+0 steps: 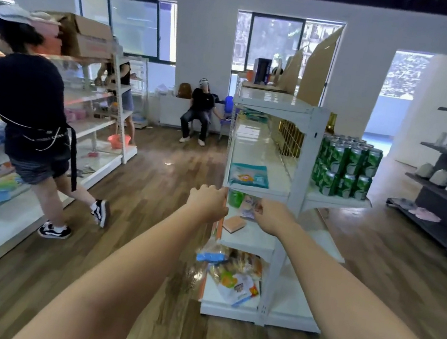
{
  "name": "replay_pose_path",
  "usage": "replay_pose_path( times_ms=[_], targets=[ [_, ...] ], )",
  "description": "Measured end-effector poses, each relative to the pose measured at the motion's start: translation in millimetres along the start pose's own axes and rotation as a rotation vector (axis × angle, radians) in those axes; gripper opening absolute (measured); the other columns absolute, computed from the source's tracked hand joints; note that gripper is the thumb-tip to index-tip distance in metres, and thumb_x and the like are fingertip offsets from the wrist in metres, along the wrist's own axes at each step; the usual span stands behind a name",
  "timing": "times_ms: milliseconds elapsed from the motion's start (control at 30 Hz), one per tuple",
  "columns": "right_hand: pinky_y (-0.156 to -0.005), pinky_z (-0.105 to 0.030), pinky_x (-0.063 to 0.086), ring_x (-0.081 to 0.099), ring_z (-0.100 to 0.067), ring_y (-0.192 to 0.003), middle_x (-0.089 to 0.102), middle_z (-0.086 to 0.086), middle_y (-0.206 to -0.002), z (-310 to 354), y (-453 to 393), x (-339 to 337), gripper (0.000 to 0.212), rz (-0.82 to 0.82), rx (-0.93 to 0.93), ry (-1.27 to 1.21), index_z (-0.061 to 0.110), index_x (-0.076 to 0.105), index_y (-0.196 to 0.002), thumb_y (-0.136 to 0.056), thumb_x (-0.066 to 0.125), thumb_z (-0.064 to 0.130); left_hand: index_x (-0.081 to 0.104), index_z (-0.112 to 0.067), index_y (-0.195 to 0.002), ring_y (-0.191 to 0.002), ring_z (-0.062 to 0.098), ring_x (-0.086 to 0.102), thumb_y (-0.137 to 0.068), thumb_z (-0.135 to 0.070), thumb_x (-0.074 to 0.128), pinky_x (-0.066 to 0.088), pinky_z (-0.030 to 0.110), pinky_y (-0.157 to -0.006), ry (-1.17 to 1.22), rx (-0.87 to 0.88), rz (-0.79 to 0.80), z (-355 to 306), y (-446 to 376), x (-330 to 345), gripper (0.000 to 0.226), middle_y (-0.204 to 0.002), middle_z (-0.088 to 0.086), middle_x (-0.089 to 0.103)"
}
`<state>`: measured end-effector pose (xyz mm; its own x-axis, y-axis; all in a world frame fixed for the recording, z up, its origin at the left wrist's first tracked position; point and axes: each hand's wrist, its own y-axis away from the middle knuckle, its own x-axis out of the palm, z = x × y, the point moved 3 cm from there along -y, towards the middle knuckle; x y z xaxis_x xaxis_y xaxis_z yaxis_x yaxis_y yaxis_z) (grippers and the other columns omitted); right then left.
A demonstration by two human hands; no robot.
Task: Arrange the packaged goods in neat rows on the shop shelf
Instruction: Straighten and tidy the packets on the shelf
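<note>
a pale packet (248,208) sits on the middle shelf (249,239) at frame centre – the right hand (270,217) pinches it. the left hand (208,202) curls round the shelf edge. risk: dragging it could knock the green packet (236,198) – they're crowded.

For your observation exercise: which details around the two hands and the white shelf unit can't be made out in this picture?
- Head view: left hand fingers, hidden behind its own knuckles at the shelf edge.
- Head view: pale packet at the right hand, print blurred, partly covered.
- Head view: bottom packets, labels too small.
</note>
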<state>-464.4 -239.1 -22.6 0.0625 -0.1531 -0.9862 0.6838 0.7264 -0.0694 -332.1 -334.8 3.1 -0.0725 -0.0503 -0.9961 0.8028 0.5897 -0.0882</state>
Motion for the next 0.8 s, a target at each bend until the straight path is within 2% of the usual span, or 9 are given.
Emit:
replay_pose_path(
  times_ms=[167,233,467,567,667,800],
  targets=[
    [-0.092,-0.039,0.047,0.055,-0.03,-0.108,0.06,-0.012,-0.12,0,-62,13,0.031,0.072,0.032,-0.028,0.015,0.058,-0.114,-0.096,0.038,0.032,0.046,-0.016,-0.134,-0.123,0.031,0.045,-0.095,-0.035,0.044,0.036,0.047,-0.103,-0.037,0.039,0.047,19,-65,16,0.043,-0.133,0.012,0.05],
    [-0.092,-0.037,0.047,0.055,-0.029,-0.109,0.06,-0.012,-0.121,2,-91,8,0.032,0.086,0.037,-0.001,0.015,0.058,-0.117,-0.094,0.043,0.033,0.049,-0.015,-0.13,-0.121,0.031,0.047,-0.094,-0.034,0.043,0.037,0.046,-0.101,-0.042,0.055,0.04,28,-93,14,0.041,-0.131,0.012,0.052],
    [-0.085,-0.033,0.044,0.054,-0.029,-0.111,0.057,-0.013,-0.125,7,-179,-15,0.035,-0.021,0.067,0.013,0.012,0.052,-0.125,-0.096,0.044,0.03,0.053,-0.017,-0.127,-0.117,0.03,0.051,-0.094,-0.037,0.045,0.042,0.046,-0.099,-0.037,0.119,-0.046,53,-190,1,0.039,-0.128,0.011,0.056],
    [-0.082,-0.033,0.043,0.053,-0.028,-0.111,0.056,-0.012,-0.125,4,-205,-6,0.035,-0.028,0.084,0.016,0.014,0.051,-0.125,-0.096,0.042,0.03,0.055,-0.016,-0.124,-0.111,0.029,0.054,-0.094,-0.039,0.046,0.045,0.045,-0.096,0.002,0.134,-0.022,56,-225,12,0.039,-0.122,0.01,0.059],
    [-0.086,-0.035,0.044,0.052,-0.028,-0.113,0.055,-0.011,-0.127,-3,-232,12,0.037,0.001,0.104,0.035,0.015,0.049,-0.128,-0.097,0.04,0.033,0.054,-0.016,-0.125,-0.11,0.027,0.054,-0.094,-0.037,0.045,0.043,0.042,-0.092,0.011,0.15,0.017,55,-256,32,0.039,-0.122,0.009,0.059],
    [-0.09,-0.036,0.045,0.052,-0.028,-0.114,0.055,-0.012,-0.128,-18,-275,31,0.039,0.066,0.138,0.043,0.014,0.047,-0.131,-0.097,0.043,0.033,0.048,-0.017,-0.133,-0.115,0.027,0.053,-0.095,-0.039,0.046,0.041,0.044,-0.095,0.014,0.16,0.042,55,-300,57,0.044,-0.127,0.009,0.056]
  ],
)
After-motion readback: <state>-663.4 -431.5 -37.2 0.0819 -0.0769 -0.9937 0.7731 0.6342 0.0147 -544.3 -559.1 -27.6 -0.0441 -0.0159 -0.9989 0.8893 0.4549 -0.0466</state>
